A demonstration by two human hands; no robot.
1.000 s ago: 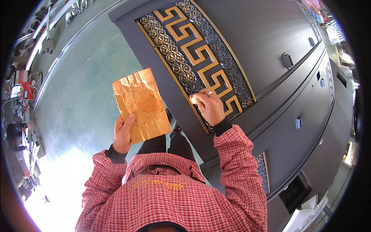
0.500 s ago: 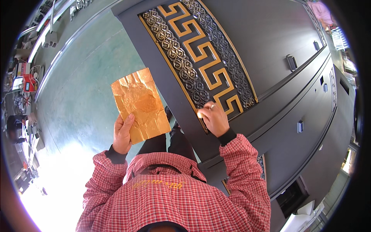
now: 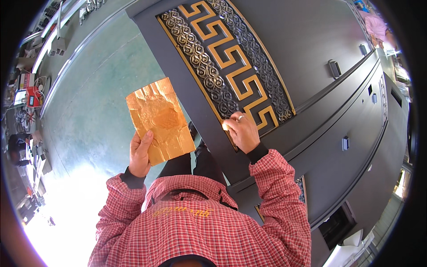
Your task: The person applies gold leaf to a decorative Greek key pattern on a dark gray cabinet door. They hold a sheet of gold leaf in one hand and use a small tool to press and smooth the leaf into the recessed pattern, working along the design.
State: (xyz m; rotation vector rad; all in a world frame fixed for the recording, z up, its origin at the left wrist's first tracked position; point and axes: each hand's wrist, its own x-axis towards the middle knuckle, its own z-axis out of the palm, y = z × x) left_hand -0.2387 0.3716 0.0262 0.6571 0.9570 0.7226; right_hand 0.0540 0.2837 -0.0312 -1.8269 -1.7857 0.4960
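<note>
My left hand (image 3: 141,153) grips the lower left edge of a gold, foil-like sheet (image 3: 162,120), its thumb on top. The sheet is creased, with a darker worn patch in its middle. My right hand (image 3: 243,131) is closed in a pinch on a small pale piece (image 3: 225,127), too small to name, and wears a ring. Its fingertips are at the gold edge strip of an ornamental panel (image 3: 231,58), near the panel's close end. The panel carries a gold key pattern between two bands of dark and silvery rosettes, set in a large dark grey metal surface (image 3: 307,49).
Black handles (image 3: 335,69) and blue-grey fittings (image 3: 345,143) stick out of the grey surface on the right. Green floor (image 3: 102,89) lies to the left. Equipment with a red box (image 3: 33,96) lines the far left. Another person in pink (image 3: 376,26) is at the upper right.
My right hand has shifted slightly left along the panel's edge strip, its pinch kept. The gold sheet in my left hand has barely moved.
</note>
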